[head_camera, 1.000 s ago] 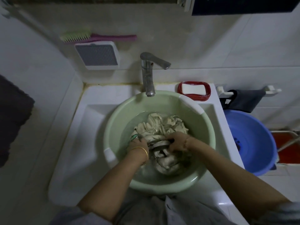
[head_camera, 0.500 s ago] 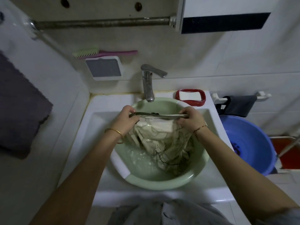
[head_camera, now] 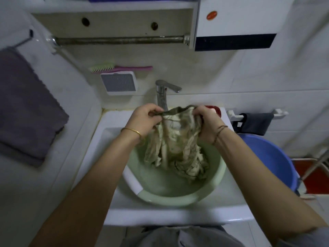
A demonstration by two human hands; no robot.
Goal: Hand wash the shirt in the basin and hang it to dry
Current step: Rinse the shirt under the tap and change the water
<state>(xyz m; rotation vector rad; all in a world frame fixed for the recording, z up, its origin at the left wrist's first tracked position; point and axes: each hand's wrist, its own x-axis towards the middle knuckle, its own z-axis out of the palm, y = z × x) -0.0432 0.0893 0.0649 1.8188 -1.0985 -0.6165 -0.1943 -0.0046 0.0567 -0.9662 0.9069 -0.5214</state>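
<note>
2 hands point(head_camera: 144, 120) point(head_camera: 207, 122) gripping wet shirt point(head_camera: 175, 147) above green basin point(head_camera: 178, 197), hem trailing inside, blue tub point(head_camera: 272, 157) beside

shirt point(head_camera: 175, 148): wet crumpled cloth | basin point(head_camera: 170, 196): smooth plastic | faucet point(head_camera: 162, 95): shiny metal

**Shirt lifted clear of the water**

The left hand point(head_camera: 144, 120) and right hand point(head_camera: 208, 125) rise from the basin point(head_camera: 178, 198) toward the far tap point(head_camera: 162, 93) and draw closer together. The dark edge band they pinch goes from taut to slack. The shirt point(head_camera: 174, 139) hangs longer, with only its lower end in the basin.
</note>
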